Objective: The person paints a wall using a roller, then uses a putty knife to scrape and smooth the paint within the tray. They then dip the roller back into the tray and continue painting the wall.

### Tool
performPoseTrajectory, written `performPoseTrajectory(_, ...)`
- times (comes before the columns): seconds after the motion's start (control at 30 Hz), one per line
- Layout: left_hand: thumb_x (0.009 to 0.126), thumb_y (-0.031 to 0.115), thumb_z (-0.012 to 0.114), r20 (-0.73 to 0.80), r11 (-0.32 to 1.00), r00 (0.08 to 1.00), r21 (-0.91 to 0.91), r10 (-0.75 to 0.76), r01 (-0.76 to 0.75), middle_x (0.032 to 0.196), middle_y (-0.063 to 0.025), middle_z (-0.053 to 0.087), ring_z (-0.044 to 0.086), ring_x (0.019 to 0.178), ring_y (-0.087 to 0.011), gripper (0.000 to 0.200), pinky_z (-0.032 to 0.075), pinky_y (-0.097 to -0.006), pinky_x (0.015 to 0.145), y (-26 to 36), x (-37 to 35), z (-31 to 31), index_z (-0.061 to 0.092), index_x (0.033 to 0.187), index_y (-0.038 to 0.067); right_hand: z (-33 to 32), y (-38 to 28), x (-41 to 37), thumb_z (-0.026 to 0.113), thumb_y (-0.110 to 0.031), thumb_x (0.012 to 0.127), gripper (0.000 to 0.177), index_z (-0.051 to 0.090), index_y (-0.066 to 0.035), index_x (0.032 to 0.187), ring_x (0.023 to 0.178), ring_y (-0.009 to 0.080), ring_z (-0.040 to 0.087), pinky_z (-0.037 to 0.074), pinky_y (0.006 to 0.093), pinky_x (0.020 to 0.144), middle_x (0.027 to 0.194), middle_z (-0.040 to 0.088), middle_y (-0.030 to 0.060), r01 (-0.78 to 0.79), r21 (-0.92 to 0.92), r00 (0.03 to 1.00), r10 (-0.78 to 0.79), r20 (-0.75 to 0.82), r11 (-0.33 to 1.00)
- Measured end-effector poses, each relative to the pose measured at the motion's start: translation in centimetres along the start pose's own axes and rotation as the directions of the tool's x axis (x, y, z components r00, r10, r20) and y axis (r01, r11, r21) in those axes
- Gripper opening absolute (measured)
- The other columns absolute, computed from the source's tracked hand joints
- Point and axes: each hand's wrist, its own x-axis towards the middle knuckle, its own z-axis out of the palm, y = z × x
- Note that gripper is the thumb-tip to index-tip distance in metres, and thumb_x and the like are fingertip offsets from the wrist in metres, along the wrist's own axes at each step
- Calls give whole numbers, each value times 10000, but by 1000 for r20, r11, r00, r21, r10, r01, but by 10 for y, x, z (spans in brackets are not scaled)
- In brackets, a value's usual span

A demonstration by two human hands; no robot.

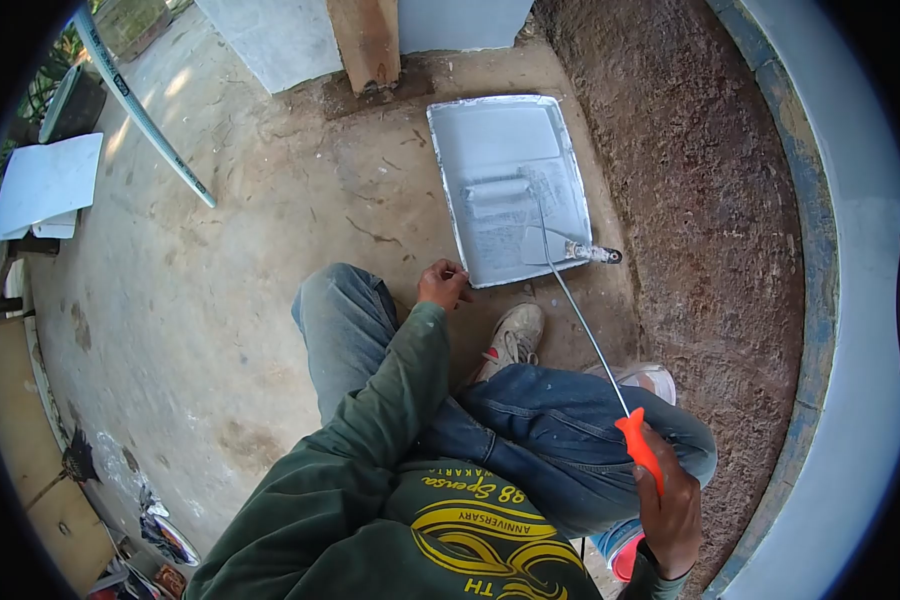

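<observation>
My right hand (672, 512) is wrapped round the orange handle of a paint roller (642, 450). Its long thin metal rod reaches forward to the white roller sleeve (498, 195), which lies in the paint tray (463, 238). The tray is white, rectangular and coated with pale paint. At its near left corner, my left hand (445, 284) has its fingers curled in against the rim. A putty knife (555, 247) rests across the tray's near right part, its paint-stained handle sticking out past the edge.
Concrete floor (240, 250) spreads to the left, with a rough brown strip (700, 200) along the right beside a pale wall (860, 200). A wooden post (365, 45) stands beyond the tray. A hose (145, 120) and white boards (48, 185) are at the upper left.
</observation>
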Motion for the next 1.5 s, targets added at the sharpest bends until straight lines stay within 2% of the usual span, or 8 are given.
performPoseTrajectory(0.43, 947, 181, 700, -7, 1000, 1000, -11, 5, -5, 965, -73, 717, 753, 660, -216, 195, 484, -297, 468, 10, -6, -1, 648, 1071, 39, 23, -2, 38, 591, -65, 992, 405, 569, -10, 1392, 1071, 476, 666, 537, 494, 892, 1251, 671, 261, 131, -151, 986, -145, -87, 980)
performPoseTrajectory(0.63, 941, 195, 703, -15, 1000, 1000, 7, 16, -16, 943, -72, 709, 747, 656, -215, 201, 489, -304, 480, 3, -2, 1, 649, 1052, 36, -6, 5, -3, 608, -69, 986, 416, 571, -21, 1397, 1056, 477, 672, 544, 502, 867, 1247, 673, 268, 43, -39, 999, -43, -21, 998)
performPoseTrajectory(0.7, 943, 196, 702, -16, 1000, 1000, 16, 22, -21, 942, -73, 706, 745, 651, -214, 201, 489, -305, 479, 4, -2, 1, 647, 1050, 35, -13, 2, -16, 572, -161, 1021, 408, 567, -6, 1400, 1067, 478, 690, 555, 495, 882, 1263, 675, 265, -6, -29, 999, 7, 41, 1000)
performPoseTrajectory(0.97, 954, 178, 685, -2, 1000, 1000, 11, 20, -20, 948, -81, 711, 742, 650, -209, 196, 481, -302, 470, 5, -3, -1, 632, 1080, 38, 7, 1, 12, 611, -68, 985, 419, 568, -10, 1398, 1054, 475, 675, 546, 490, 872, 1252, 675, 265, 29, -63, 999, -31, -23, 998)
performPoseTrajectory(1.03, 954, 179, 685, -2, 1000, 1000, 6, 25, -25, 952, -80, 712, 742, 653, -208, 194, 482, -300, 471, 7, -5, -1, 633, 1078, 40, 16, -1, 24, 615, -69, 985, 426, 562, 1, 1401, 1046, 476, 676, 547, 485, 873, 1249, 677, 268, 90, -181, 991, -105, -77, 979)
performPoseTrajectory(1.17, 952, 181, 686, -4, 1000, 1000, -6, 21, -21, 957, -75, 715, 744, 659, -204, 190, 485, -293, 475, 7, -6, -1, 638, 1074, 45, 10, 5, 15, 611, -59, 981, 433, 558, 7, 1406, 1067, 473, 677, 547, 480, 890, 1259, 673, 274, 134, -126, 988, -142, -57, 983)
performPoseTrajectory(1.37, 950, 176, 689, -4, 999, 999, 15, 33, -33, 927, -68, 716, 746, 658, -199, 175, 486, -289, 477, 4, -2, 0, 634, 1055, 47, -21, 0, -26, 568, -110, 999, 432, 551, -2, 1417, 1138, 488, 666, 547, 494, 944, 1297, 660, 280, -35, -53, 996, 40, 81, 998)
performPoseTrajectory(1.5, 930, 161, 695, -16, 999, 999, 30, 36, -36, 849, -58, 704, 744, 630, -208, 170, 505, -319, 473, 5, -4, 2, 646, 1040, 40, -9, 4, -13, 607, -42, 976, 427, 571, -12, 1400, 1098, 458, 679, 544, 474, 927, 1273, 673, 265, 18, -48, 1000, -18, 1, 999)
